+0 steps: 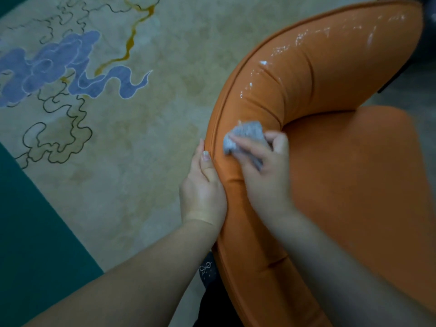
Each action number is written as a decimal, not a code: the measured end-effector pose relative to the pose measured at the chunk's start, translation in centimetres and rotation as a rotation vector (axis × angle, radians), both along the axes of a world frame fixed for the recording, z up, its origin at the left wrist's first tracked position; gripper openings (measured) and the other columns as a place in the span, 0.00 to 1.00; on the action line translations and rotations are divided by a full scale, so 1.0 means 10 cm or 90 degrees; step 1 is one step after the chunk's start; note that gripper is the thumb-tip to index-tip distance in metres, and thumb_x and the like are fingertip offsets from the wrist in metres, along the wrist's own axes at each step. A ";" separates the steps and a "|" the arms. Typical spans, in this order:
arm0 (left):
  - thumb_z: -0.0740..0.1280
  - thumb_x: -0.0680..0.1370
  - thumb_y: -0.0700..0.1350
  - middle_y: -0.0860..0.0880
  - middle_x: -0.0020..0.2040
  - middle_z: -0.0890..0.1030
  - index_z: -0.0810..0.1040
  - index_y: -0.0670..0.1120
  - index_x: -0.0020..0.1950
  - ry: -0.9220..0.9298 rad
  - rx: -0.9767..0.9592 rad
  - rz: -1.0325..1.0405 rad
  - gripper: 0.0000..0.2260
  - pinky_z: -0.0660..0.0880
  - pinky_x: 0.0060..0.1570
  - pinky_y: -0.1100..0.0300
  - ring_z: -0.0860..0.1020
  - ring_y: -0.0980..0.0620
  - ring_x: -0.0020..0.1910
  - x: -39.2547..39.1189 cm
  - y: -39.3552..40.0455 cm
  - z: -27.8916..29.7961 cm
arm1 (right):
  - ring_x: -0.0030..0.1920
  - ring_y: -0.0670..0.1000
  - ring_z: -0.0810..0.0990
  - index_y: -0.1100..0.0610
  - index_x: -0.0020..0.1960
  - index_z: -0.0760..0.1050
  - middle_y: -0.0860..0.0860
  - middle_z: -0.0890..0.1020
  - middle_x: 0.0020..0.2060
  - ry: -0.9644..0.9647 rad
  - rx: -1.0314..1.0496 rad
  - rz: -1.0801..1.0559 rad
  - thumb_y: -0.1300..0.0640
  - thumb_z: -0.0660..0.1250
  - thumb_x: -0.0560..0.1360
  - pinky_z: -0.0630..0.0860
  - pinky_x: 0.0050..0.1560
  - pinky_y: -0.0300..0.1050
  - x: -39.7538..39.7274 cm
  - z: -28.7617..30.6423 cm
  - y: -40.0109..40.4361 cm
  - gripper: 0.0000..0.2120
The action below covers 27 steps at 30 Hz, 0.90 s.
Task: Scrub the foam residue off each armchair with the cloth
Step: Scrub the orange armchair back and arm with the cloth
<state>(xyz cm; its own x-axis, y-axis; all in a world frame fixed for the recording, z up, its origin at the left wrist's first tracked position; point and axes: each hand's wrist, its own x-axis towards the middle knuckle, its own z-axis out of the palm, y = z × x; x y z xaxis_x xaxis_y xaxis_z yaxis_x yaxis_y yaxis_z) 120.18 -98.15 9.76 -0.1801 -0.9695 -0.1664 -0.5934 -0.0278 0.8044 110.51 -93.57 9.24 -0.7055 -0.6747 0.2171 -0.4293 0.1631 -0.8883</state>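
An orange armchair (354, 185) fills the right half of the view, its curved padded backrest (295, 74) arcing from bottom centre to top right. White foam residue (264, 63) streaks the upper part of the backrest. My right hand (266, 168) presses a crumpled grey cloth (245, 135) against the backrest's inner curve. My left hand (203, 190) rests on the outer piped edge of the backrest, thumb on top and fingers behind the rim.
A beige rug (141, 138) with blue cloud shapes and dark squiggly lines lies left of the chair. Teal floor (30, 232) shows at the lower left. A dark object (424, 43) stands at the top right behind the chair.
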 end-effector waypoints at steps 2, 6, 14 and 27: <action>0.51 0.83 0.53 0.51 0.67 0.76 0.68 0.56 0.73 -0.018 0.002 -0.004 0.19 0.58 0.46 0.79 0.66 0.57 0.61 0.01 0.01 0.01 | 0.55 0.47 0.73 0.40 0.57 0.79 0.48 0.69 0.51 -0.034 -0.008 0.024 0.53 0.69 0.72 0.71 0.60 0.39 0.14 -0.04 0.29 0.15; 0.49 0.81 0.58 0.49 0.65 0.78 0.67 0.56 0.73 -0.043 -0.015 -0.011 0.22 0.61 0.45 0.71 0.74 0.48 0.59 -0.02 0.01 0.01 | 0.53 0.51 0.74 0.39 0.55 0.78 0.49 0.69 0.49 0.004 0.018 0.013 0.56 0.71 0.71 0.71 0.60 0.45 -0.14 0.01 -0.08 0.16; 0.51 0.81 0.58 0.44 0.60 0.80 0.64 0.57 0.74 -0.078 -0.023 -0.018 0.22 0.64 0.46 0.62 0.77 0.41 0.57 -0.03 0.04 0.03 | 0.56 0.48 0.73 0.38 0.57 0.77 0.46 0.68 0.51 -0.040 -0.012 0.016 0.56 0.69 0.72 0.71 0.62 0.41 -0.08 -0.05 0.01 0.18; 0.51 0.80 0.58 0.45 0.60 0.80 0.65 0.57 0.74 -0.066 -0.012 -0.029 0.23 0.64 0.46 0.64 0.77 0.43 0.56 -0.01 0.05 0.05 | 0.55 0.49 0.73 0.41 0.59 0.77 0.49 0.68 0.50 -0.042 -0.010 -0.014 0.57 0.69 0.72 0.69 0.61 0.37 -0.22 -0.07 -0.17 0.18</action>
